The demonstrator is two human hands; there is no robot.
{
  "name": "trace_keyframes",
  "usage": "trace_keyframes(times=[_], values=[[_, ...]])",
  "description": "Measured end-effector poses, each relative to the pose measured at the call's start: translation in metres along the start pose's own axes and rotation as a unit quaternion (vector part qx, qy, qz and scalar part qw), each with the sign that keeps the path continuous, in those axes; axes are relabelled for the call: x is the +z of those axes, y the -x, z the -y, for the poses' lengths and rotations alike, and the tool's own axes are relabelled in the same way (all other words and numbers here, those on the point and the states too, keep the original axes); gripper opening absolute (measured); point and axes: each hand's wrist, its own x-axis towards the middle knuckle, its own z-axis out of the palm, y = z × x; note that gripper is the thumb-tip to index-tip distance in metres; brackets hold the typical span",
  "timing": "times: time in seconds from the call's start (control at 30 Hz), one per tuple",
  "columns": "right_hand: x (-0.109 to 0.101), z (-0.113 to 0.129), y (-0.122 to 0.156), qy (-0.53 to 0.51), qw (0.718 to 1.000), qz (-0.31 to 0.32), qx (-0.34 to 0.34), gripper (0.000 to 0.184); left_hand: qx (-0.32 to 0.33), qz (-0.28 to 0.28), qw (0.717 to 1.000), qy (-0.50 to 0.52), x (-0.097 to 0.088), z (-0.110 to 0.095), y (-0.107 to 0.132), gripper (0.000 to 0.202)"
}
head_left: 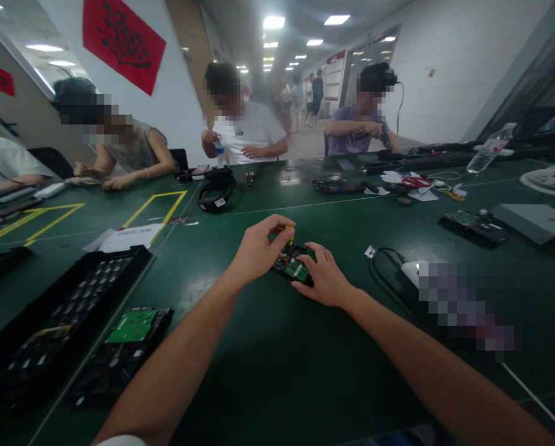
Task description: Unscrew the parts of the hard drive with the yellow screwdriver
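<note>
A small black hard drive (pixel 297 267) with a green circuit board on top lies on the green table (pixel 268 359) in front of me. My left hand (pixel 257 248) is closed in a pinch around a thin tool with a yellow handle (pixel 290 235), held upright over the drive. My right hand (pixel 321 276) rests on the drive's right side, fingers curled over its edge and holding it down.
A black tray (pixel 49 322) and another drive with a green board (pixel 131 326) sit at my near left. A black cable (pixel 389 266) and blurred item lie to the right. More drives (pixel 472 224), scissors (pixel 414 182), a bottle (pixel 490 148) and three seated people are farther off.
</note>
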Motion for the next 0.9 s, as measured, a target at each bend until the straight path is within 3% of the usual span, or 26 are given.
trace_keyframes(times=[0.1,0.17,0.23,0.3,0.5,0.9], values=[[-0.002,0.000,0.000,-0.008,1.000,-0.016,-0.007,0.051,-0.078,0.009,0.985,0.153,0.001,0.003,-0.001,0.029],[-0.004,-0.001,0.000,-0.012,0.999,-0.033,-0.011,0.037,-0.119,0.022,0.963,0.240,0.001,0.004,-0.001,0.030],[-0.005,-0.003,-0.001,-0.010,0.998,-0.061,-0.008,0.025,-0.146,0.030,0.940,0.306,0.000,0.004,-0.002,0.029],[-0.005,-0.006,-0.002,0.003,0.995,-0.098,0.001,0.025,-0.158,0.026,0.925,0.344,0.000,0.006,-0.002,0.028],[-0.007,-0.009,-0.004,-0.006,0.989,-0.150,-0.014,0.028,-0.169,0.009,0.917,0.362,0.002,0.012,-0.006,0.027],[-0.008,-0.010,-0.006,-0.034,0.989,-0.144,-0.017,0.035,-0.170,-0.014,0.936,0.309,0.004,0.008,-0.006,0.032]])
